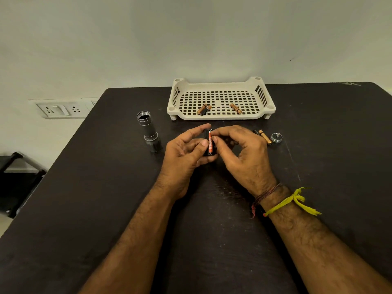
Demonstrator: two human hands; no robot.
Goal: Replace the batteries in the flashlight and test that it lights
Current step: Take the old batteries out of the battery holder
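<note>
From the head view, the left hand point(186, 149) cradled a black battery holder point(206, 143) above the desk point(106, 198), fingers closed round it, while the right hand point(239, 151) pinched an orange battery point(210, 143) into it. Light, rigid and probably slick, it wanted gripping by its sides. The flashlight body point(147, 131) stood open before a pale wall.

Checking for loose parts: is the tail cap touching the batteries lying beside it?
Apart. The head view shows bare table between the tail cap and the nearest battery.
</note>
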